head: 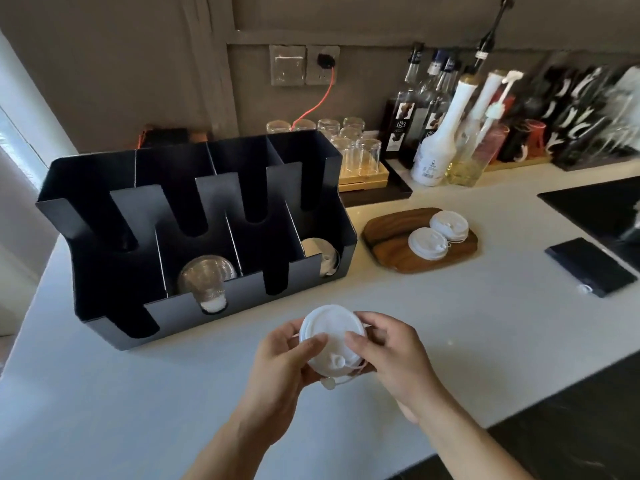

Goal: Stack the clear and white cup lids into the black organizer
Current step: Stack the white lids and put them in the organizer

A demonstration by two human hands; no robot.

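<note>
Both hands hold a white cup lid (331, 336) above the white counter, in front of the black organizer (114, 292). My left hand (282, 362) grips its left edge and my right hand (391, 355) its right edge. The organizer has several slotted compartments. Clear lids (205, 276) stand in the second front compartment from the left. White lids (320, 253) lean in the rightmost front compartment. Two more stacks of white lids (428, 243) (453, 225) rest on a wooden board (388, 251) to the organizer's right.
Upturned glasses (360, 150) stand on a tray behind the organizer. Syrup bottles (433, 126) line the back wall at the right. A black flat device (590, 266) lies near the right edge, beside a dark sink (595, 202). An orange cable (313, 105) hangs from the wall socket.
</note>
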